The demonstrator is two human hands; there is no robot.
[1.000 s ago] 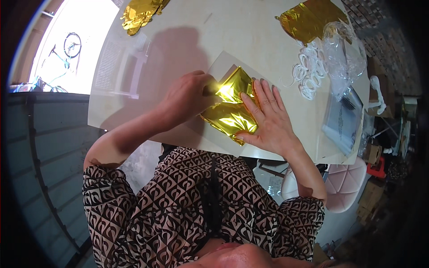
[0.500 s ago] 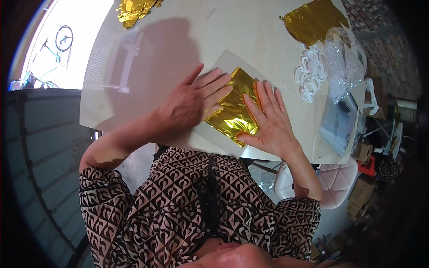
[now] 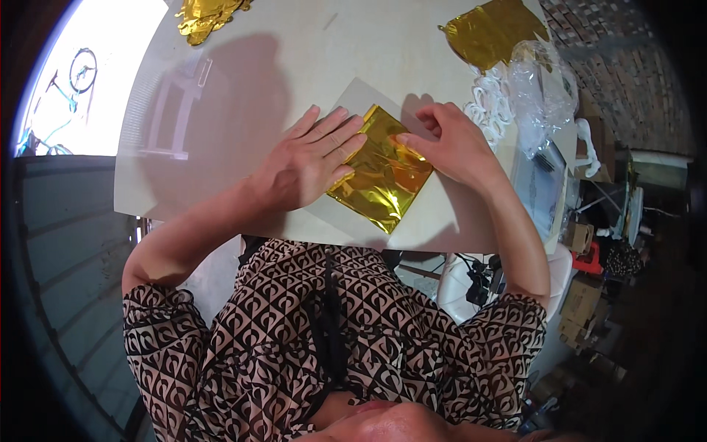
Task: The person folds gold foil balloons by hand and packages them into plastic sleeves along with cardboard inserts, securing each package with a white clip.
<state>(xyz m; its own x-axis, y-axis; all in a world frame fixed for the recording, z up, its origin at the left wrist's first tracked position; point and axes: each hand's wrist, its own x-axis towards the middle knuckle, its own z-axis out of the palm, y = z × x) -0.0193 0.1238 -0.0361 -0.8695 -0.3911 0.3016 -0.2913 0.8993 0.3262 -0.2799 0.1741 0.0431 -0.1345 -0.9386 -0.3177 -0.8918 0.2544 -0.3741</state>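
A shiny gold foil piece, folded into a flat, roughly rectangular packet, lies slantwise near the table's front edge. Beneath it is a clear, greyish plastic bag or sheet, whose far corner sticks out past the foil. My left hand is stretched out, its fingertips resting along the foil's left edge. On the other side, my right hand touches the foil's right part with the thumb. Its other fingers are bent and raised off the foil, apart from the thumb, with nothing seen between them.
More gold foil lies at the table's far left and far right. Coiled white cords and crumpled clear plastic sit on the right, beside a flat bluish packet. A pale chair stands under the table's right front.
My right hand has lifted from lying flat on the foil, its fingers now bent. My left hand stays at the left edge. The whole view has shifted slightly.
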